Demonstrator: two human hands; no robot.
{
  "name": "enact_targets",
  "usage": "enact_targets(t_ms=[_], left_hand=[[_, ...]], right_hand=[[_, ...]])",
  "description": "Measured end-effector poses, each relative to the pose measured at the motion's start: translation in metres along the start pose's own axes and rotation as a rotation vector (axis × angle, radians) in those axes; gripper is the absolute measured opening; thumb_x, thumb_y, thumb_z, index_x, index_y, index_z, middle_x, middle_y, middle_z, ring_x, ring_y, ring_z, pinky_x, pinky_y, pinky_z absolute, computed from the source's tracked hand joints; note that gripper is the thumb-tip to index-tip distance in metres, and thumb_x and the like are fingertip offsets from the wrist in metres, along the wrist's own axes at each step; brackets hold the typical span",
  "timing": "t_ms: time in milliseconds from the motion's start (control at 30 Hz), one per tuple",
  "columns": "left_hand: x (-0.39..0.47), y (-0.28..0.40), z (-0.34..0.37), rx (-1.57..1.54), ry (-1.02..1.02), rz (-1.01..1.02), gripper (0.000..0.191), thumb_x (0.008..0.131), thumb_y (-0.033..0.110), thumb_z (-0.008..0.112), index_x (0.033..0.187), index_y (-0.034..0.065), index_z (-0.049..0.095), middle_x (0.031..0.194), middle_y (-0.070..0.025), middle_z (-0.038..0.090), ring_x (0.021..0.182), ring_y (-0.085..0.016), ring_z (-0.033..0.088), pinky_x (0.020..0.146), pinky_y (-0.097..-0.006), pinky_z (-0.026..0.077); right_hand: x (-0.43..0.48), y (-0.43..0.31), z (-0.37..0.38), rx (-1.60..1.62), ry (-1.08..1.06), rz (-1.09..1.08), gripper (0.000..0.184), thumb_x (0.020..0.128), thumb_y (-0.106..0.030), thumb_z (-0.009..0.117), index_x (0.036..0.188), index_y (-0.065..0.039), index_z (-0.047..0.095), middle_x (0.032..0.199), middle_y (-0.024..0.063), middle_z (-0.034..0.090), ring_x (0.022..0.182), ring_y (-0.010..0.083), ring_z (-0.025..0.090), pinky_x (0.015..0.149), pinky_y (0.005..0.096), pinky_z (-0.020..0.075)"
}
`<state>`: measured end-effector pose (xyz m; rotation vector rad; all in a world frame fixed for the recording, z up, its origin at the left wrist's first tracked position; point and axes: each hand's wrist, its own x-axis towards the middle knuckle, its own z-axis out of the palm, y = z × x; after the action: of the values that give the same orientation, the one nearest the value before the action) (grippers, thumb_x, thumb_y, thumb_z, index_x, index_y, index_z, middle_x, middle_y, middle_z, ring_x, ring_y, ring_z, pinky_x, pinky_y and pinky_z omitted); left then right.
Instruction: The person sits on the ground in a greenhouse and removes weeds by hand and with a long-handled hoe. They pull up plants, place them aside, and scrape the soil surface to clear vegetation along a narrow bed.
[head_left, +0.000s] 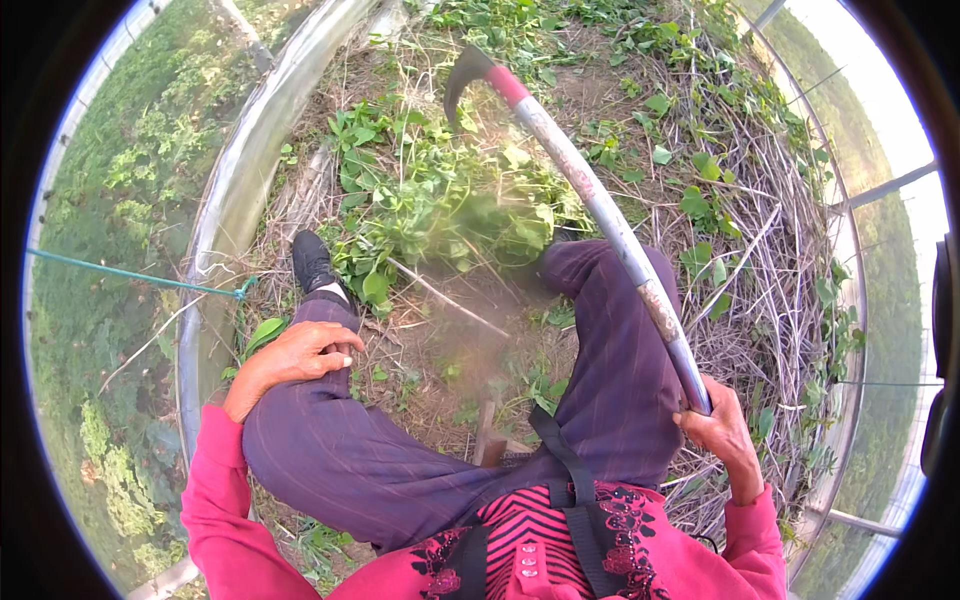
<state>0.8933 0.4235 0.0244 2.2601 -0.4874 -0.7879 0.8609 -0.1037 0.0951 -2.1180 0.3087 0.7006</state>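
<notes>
My right hand (716, 420) is closed around the lower end of a long-handled sickle (600, 202), by its worn metal-coloured shaft. A red band joins the shaft to the dark curved blade (466, 73), which is raised over the greenery and points down to the left. My left hand (304, 352) rests on my left knee with its fingers loosely curled and nothing in them. Between my feet lies a heap of green leafy vines (465, 210), partly blurred. A thin dry stick (446, 300) lies on the soil just nearer to me.
Clear plastic sheeting (247, 142) curves up at the left, with a green cord (135, 276) tied across it. Dry stems (750, 277) are piled along the right side, with leafy vines over them. A wooden piece (491, 448) shows between my legs.
</notes>
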Motion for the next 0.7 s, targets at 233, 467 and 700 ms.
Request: enact_targets(t_ms=[233, 467, 700], left_hand=[[0.041, -0.012, -0.003, -0.178, -0.348, -0.259, 0.027, 0.080, 0.012, 0.061, 0.104, 0.0021, 0.067, 0.078, -0.0037, 0.066, 0.072, -0.013, 0.059, 0.069, -0.0263, 0.047], [0.083, -0.036, 0.018, 0.146, -0.471, -0.204, 0.026, 0.078, 0.012, 0.060, 0.100, -0.0004, 0.068, 0.073, -0.0113, 0.067, 0.066, -0.018, 0.064, 0.065, -0.0297, 0.050], [0.063, -0.026, 0.018, 0.187, -0.347, -0.194, 0.024, 0.077, 0.012, 0.060, 0.096, 0.0001, 0.069, 0.071, -0.0119, 0.067, 0.066, -0.019, 0.064, 0.067, -0.0303, 0.050]], right_hand=[[-0.057, 0.057, -0.017, 0.375, 0.433, -0.079, 0.029, 0.076, -0.014, 0.076, 0.090, -0.006, 0.052, 0.065, -0.0042, 0.047, 0.052, 0.0041, 0.045, 0.047, 0.0202, 0.0364], [-0.076, 0.125, -0.047, 0.661, 0.641, 0.017, 0.023, 0.083, -0.016, 0.072, 0.087, -0.008, 0.052, 0.060, -0.0063, 0.043, 0.045, 0.0015, 0.038, 0.039, 0.0190, 0.0309], [-0.102, 0.208, -0.030, 0.909, 0.866, 0.181, 0.017, 0.083, -0.011, 0.065, 0.085, -0.007, 0.048, 0.060, -0.0040, 0.043, 0.043, 0.0033, 0.037, 0.038, 0.0201, 0.0311]])
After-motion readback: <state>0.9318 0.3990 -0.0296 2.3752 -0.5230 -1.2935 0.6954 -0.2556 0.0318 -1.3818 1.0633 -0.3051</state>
